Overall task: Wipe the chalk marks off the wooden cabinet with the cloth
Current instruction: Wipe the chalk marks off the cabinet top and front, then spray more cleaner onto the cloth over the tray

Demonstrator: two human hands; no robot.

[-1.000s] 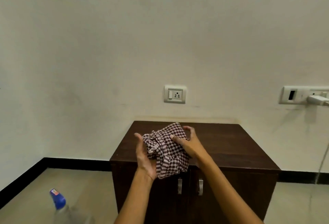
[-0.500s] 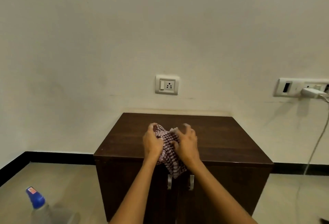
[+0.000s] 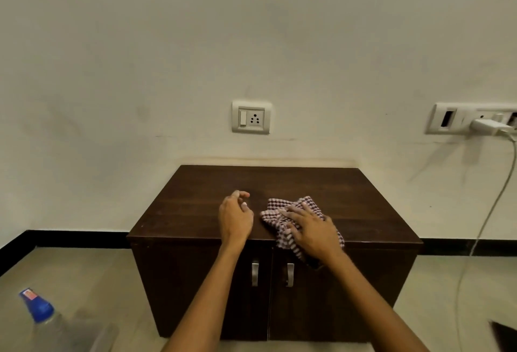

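Left hand (image 3: 235, 216) is held loosely curled & empty over cabinet (image 3: 193, 206) top; right hand (image 3: 313, 226) is pressed flat on cloth (image 3: 275, 212) at front edge. Bottle (image 3: 42, 315) seen lower left, charger (image 3: 488, 125) far right. 0.5 s ago cloth was gripped by both.

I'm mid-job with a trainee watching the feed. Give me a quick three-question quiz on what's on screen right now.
1. True or false: the checked cloth lies wholly on the cabinet top.
2. Which hand presses the cloth? A) left B) right C) both
3. What is plugged into the wall strip at the right?

Key:
1. False: part hangs over the front edge.
2. B: the right hand lies on it with fingers spread; the left hand holds nothing.
3. A white charger with its cable.
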